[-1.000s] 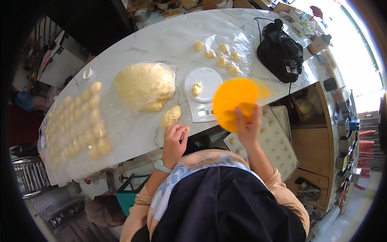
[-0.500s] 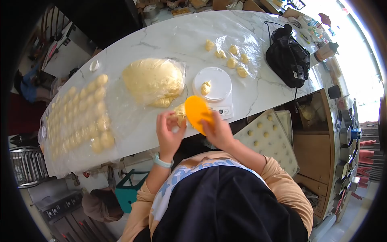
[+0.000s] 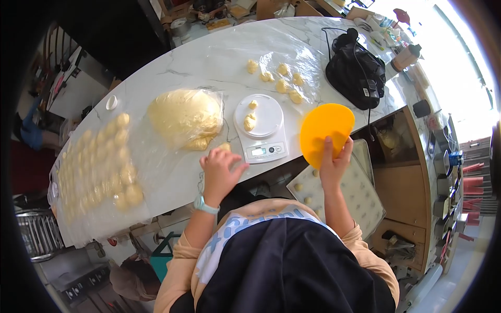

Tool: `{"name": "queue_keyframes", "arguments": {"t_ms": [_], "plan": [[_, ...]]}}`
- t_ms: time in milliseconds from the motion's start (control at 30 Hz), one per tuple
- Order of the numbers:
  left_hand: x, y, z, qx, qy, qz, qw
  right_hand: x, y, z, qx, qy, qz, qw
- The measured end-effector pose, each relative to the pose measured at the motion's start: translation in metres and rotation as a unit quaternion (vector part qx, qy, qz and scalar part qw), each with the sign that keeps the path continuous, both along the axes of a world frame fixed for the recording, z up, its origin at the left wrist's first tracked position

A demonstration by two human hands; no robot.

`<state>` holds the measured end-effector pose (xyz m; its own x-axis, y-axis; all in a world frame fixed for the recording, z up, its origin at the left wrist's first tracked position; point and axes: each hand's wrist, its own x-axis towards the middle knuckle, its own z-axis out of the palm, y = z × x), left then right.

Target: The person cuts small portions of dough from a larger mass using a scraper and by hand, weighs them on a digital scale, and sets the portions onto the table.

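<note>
My right hand [image 3: 335, 163] grips an orange dough scraper [image 3: 324, 128], raised to the right of the white kitchen scale [image 3: 262, 136]. On the scale's round plate lie a lump of dough [image 3: 250, 122] and a smaller bit [image 3: 253, 104]. My left hand [image 3: 222, 169] has its fingers apart and slightly curled, left of the scale's display. Just beyond its fingertips is a small piece of dough [image 3: 225, 147], partly hidden by them. A large mass of dough [image 3: 182, 113] under plastic film sits left of the scale.
Rows of dough balls [image 3: 99, 161] lie under plastic film at the left. Several dough pieces [image 3: 282, 85] rest on film beyond the scale. A black bag [image 3: 356, 68] stands at the back right. Below the table edge is a tray [image 3: 360, 201] with small rounds. A white cap [image 3: 111, 102] is far left.
The scraper has swung right, away from my left hand and the dough piece there. A second, smaller bit of dough is now on the scale. My left hand's fingers have spread.
</note>
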<state>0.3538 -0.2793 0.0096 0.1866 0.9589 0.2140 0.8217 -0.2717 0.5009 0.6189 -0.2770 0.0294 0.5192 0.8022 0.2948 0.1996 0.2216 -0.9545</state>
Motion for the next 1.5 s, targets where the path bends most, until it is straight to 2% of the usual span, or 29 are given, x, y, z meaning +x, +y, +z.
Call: {"name": "queue_keyframes", "arguments": {"t_ms": [33,133,233,333,433,533,633,733,833,933,1033,1133,1233,1333,1433,1500], "plan": [[-0.002,-0.010,-0.006,0.017,0.058,-0.016,0.998,0.006,-0.001,-0.003,0.004,-0.007,-0.014,1.000],[-0.008,-0.020,-0.023,0.083,0.060,-0.040,0.994,0.014,0.000,-0.006,0.014,-0.013,-0.038,0.999],[-0.016,-0.013,-0.027,0.161,0.011,0.050,0.986,0.015,0.002,0.003,0.023,0.006,-0.036,0.999],[-0.017,0.002,-0.005,0.117,0.028,0.088,0.989,0.017,0.005,0.004,0.029,0.014,-0.031,0.999],[-0.014,0.013,0.002,0.064,-0.028,0.098,0.993,0.021,0.013,0.001,0.038,0.020,-0.029,0.999],[0.005,0.043,0.030,0.134,-0.123,-0.015,0.983,0.022,0.013,0.002,0.033,0.034,-0.026,0.999],[0.015,0.083,0.031,0.003,-0.143,-0.062,0.988,0.023,0.015,0.005,0.022,0.032,-0.018,0.999],[0.022,0.108,0.051,-0.188,-0.149,-0.083,0.967,0.025,0.015,0.007,0.034,0.008,-0.032,0.999],[0.023,0.124,0.046,-0.188,-0.074,-0.146,0.969,0.031,0.012,0.007,0.035,0.018,-0.049,0.998],[0.026,0.133,0.041,-0.179,-0.023,-0.152,0.972,0.047,0.006,0.003,0.014,0.034,-0.070,0.997],[0.025,0.140,0.029,-0.085,-0.011,-0.212,0.973,0.055,0.004,0.003,0.009,0.035,-0.092,0.995],[0.024,0.160,0.029,-0.233,-0.046,-0.262,0.935,0.056,0.005,0.007,0.009,0.047,-0.097,0.994],[0.033,0.182,0.048,-0.257,-0.119,-0.169,0.944,0.059,0.007,0.003,0.010,0.051,-0.093,0.994],[0.028,0.230,0.045,-0.192,-0.349,-0.071,0.915,0.058,0.012,0.003,0.008,0.053,-0.092,0.994],[0.006,0.287,0.010,-0.328,-0.432,0.026,0.840,0.059,0.010,0.003,0.000,0.063,-0.097,0.993],[0.002,0.301,-0.015,-0.353,-0.289,0.005,0.890,0.064,0.006,-0.003,0.002,0.070,-0.108,0.992]]}}
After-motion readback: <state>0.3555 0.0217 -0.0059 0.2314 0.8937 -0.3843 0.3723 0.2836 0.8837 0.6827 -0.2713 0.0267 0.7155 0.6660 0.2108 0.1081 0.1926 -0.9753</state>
